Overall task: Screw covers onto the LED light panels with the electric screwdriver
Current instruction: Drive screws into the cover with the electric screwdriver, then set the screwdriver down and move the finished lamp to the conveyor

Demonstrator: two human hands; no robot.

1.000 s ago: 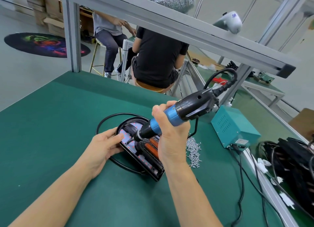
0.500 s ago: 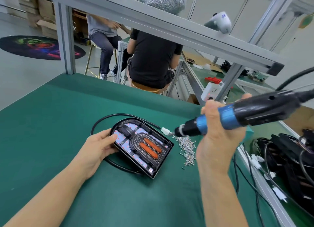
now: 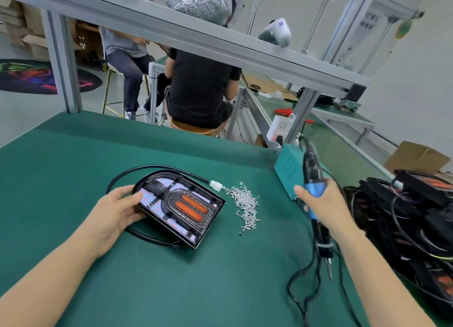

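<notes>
Two seated people (image 3: pixel 198 91) beyond bench; teal box (image 3: pixel 290 173) (vented side); cardboard box (image 3: pixel 416 157).

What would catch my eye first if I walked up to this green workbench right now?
Probably the black D-shaped LED light panel with two orange strips, lying mid-bench with the left hand holding its rounded end. Beside it to the right lies a heap of small silver screws. Further right, the right hand grips the blue-and-black electric screwdriver, away from the panel.
</notes>
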